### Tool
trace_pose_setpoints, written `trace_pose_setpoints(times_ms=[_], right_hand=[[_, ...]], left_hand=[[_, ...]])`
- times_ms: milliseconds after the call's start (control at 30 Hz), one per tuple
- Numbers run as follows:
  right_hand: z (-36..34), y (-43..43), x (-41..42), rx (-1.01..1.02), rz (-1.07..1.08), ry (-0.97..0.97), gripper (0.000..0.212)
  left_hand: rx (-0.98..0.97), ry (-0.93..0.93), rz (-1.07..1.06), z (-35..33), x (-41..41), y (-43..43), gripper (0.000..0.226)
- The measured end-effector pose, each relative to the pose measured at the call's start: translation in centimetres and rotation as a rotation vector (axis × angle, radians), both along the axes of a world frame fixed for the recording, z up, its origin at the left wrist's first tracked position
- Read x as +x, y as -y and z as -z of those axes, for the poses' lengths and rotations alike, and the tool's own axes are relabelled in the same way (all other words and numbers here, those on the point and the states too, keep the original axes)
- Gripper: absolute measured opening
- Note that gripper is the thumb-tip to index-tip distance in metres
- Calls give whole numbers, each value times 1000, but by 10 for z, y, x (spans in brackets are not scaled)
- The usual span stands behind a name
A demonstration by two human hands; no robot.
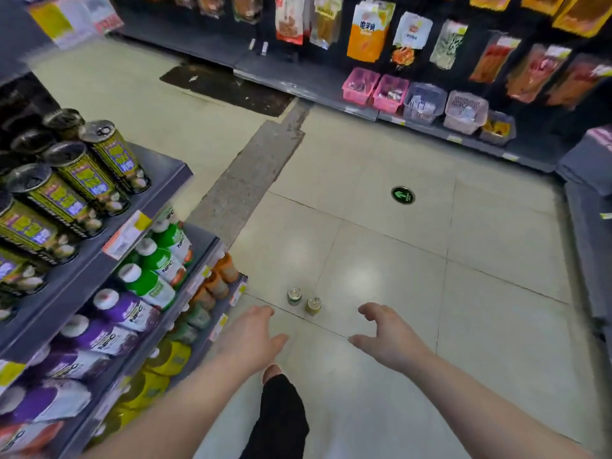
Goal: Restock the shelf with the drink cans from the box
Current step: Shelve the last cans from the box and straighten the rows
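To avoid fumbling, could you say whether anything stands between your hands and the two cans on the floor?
Nothing visible: only pale floor tile separates the left hand and right hand from the small green-labelled can and yellow-labelled can.

Open floor (381,260) around two cans (294,296), shelf (165,180) just left

Bright, even overhead light is filling the aisle, throwing pale glare patches on the glossy floor tiles (362,276). Shadows are falling faint. Motion blur is smearing the juice bottles (112,309) at lower left and the hanging snack packets (533,72). Wide-angle distortion is bending the shelf (165,173), and the two floor cans (294,296) are looking soft.
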State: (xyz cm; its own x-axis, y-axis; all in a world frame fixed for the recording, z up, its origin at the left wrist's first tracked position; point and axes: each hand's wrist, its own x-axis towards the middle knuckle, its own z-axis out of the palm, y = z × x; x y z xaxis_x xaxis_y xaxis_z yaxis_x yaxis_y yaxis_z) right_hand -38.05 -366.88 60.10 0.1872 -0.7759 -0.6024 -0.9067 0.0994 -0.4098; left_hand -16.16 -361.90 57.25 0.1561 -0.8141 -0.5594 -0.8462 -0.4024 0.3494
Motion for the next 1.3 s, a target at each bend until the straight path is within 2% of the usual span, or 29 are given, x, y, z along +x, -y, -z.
trace_pose_setpoints(times_ms=[267, 467, 600, 767, 1000, 1300], right_hand=[[79, 118, 30, 94, 4, 25, 57], [161, 178, 29, 189, -38, -18, 58], [252, 214, 28, 242, -147, -53, 61], [361, 236, 29, 313, -214, -97, 62], [500, 249, 34, 304, -283, -128, 68], [632, 243, 40, 249, -300, -121, 88]], left_hand=[[81, 77, 39, 54, 34, 127, 60], [198, 30, 54, 144, 22, 164, 61], [263, -13, -15, 230, 16, 183, 65], [296, -25, -51, 330, 14, 204, 73], [298, -46, -155, 464, 15, 213, 84], [210, -107, -223, 605, 18, 232, 105]])
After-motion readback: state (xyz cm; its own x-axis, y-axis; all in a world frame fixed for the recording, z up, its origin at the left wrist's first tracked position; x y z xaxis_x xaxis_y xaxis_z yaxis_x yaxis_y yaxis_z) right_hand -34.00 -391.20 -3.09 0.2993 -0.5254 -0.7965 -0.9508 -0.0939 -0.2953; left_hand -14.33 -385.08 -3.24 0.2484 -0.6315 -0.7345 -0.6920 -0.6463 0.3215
